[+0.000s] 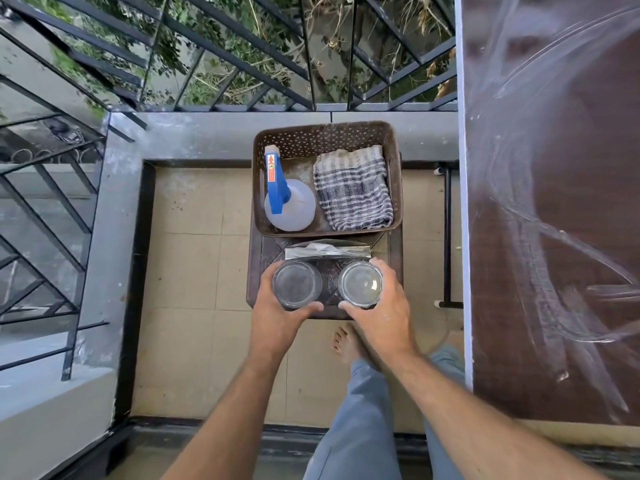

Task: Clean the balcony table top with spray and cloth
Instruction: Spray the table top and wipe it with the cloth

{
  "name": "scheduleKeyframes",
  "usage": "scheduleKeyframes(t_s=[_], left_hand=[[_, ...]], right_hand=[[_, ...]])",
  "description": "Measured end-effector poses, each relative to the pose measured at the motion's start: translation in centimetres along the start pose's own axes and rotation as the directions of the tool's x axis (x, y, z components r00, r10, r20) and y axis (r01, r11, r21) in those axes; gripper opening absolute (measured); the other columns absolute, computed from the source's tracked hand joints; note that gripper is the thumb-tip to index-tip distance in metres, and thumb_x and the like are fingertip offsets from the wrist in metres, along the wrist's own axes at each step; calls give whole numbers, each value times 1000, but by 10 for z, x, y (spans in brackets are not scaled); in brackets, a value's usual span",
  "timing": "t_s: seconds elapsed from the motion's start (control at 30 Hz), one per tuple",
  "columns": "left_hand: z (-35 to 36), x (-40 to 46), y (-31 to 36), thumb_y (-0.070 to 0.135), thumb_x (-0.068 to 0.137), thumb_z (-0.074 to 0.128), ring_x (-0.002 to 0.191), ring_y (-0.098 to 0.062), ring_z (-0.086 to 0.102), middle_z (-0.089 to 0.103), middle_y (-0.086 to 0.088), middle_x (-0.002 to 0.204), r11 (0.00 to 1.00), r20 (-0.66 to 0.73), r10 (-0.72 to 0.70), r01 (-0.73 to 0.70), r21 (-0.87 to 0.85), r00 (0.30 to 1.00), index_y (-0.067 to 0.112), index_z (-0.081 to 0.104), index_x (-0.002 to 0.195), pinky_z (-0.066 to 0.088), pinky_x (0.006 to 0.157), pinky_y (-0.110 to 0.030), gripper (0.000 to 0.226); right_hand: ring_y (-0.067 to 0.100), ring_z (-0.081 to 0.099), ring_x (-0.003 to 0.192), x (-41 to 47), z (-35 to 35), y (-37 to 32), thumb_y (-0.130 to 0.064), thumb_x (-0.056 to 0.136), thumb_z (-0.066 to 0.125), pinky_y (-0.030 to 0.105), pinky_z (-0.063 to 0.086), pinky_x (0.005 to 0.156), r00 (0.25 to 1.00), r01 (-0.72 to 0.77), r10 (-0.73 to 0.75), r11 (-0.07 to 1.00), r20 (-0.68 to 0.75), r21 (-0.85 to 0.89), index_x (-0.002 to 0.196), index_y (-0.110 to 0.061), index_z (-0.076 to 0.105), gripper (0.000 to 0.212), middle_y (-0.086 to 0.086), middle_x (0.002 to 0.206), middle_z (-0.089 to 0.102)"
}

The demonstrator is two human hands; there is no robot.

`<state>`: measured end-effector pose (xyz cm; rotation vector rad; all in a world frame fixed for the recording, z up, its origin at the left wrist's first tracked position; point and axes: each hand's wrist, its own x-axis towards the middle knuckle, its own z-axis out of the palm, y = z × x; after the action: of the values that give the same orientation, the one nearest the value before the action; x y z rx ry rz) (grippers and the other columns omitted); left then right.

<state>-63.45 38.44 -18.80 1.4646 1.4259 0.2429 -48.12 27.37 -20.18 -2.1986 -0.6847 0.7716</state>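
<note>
The dark brown balcony table top (pixel 561 209) fills the right side and shows whitish smear streaks. A brown perforated basket (pixel 394 161) sits on a low brown stool (pixel 391 251) to its left. Inside stand a clear spray bottle (pixel 294 209) with a blue trigger head and a folded blue-and-white checked cloth (pixel 353 192). My left hand (pixel 277 313) grips a clear glass (pixel 297 284) over the stool's near part. My right hand (pixel 381 306) grips a second clear glass (pixel 360 284) beside it. A folded silvery sheet (pixel 325 251) lies just behind the glasses.
A grey parapet (pixel 207 133) with black metal railing (pixel 242 64) bounds the balcony ahead and to the left, with greenery beyond. Beige floor tiles (pixel 194 271) surround the stool. My bare foot (pixel 346 344) and grey trouser leg (pixel 360 427) stand near the table's edge.
</note>
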Motion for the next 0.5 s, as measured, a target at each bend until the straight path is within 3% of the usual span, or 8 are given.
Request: scheduleKeyframes(t_s=[0.1, 0.2, 0.27, 0.33, 0.4, 0.5], left_hand=[[-8, -1, 2, 36, 48, 99, 123, 5, 47, 45, 30, 133, 998, 50, 21, -24, 63, 999, 35, 34, 145, 37, 109, -22, 116], [-18, -5, 11, 61, 50, 90, 139, -1, 32, 32, 19, 149, 988, 4, 85, -85, 130, 996, 28, 23, 153, 29, 114, -26, 127], [-22, -4, 23, 68, 66, 74, 142, -2, 31, 33, 10, 155, 980, -60, 159, -150, 129, 985, 22, 24, 154, 30, 117, -27, 112], [-24, 1, 42, 59, 79, 65, 141, -8, 38, 39, 2, 153, 966, -133, 234, -214, 146, 963, 17, 29, 152, 35, 117, -32, 92], [-24, 15, 62, 40, 86, 67, 136, -12, 47, 47, 0, 149, 947, -185, 299, -268, 177, 936, 16, 35, 149, 42, 114, -38, 75], [-22, 39, 89, 21, 87, 72, 129, -10, 58, 53, 5, 147, 945, -169, 307, -278, 175, 937, 26, 34, 146, 51, 105, -42, 70]], right_hand=[[9, 39, 129, -1, -10, -6, -53, 60, 88, 27, 37, 108, 999, 26, -25, 997, 23, -78, 140, -26, 41, 97, -13, 136, 48], [17, 41, 116, 7, -21, -19, -67, 72, 68, 28, 39, 97, 982, 150, -168, 971, -84, -187, 133, -17, 48, 82, -1, 125, 48], [19, 44, 107, 22, -25, -33, -57, 85, 60, 30, 42, 90, 942, 236, -277, 947, -188, -217, 125, -13, 55, 60, 4, 117, 51], [19, 45, 103, 44, -28, -51, -38, 90, 60, 27, 41, 88, 895, 310, -366, 921, -255, -237, 118, -12, 60, 38, 5, 112, 53], [18, 45, 102, 70, -27, -69, -18, 90, 59, 31, 44, 90, 880, 353, -416, 895, -229, -271, 114, -14, 60, 25, 3, 110, 51], [21, 46, 107, 111, -23, -90, -3, 86, 56, 36, 45, 95, 906, 376, -416, 878, -83, -297, 113, -14, 62, 30, 3, 111, 54]])
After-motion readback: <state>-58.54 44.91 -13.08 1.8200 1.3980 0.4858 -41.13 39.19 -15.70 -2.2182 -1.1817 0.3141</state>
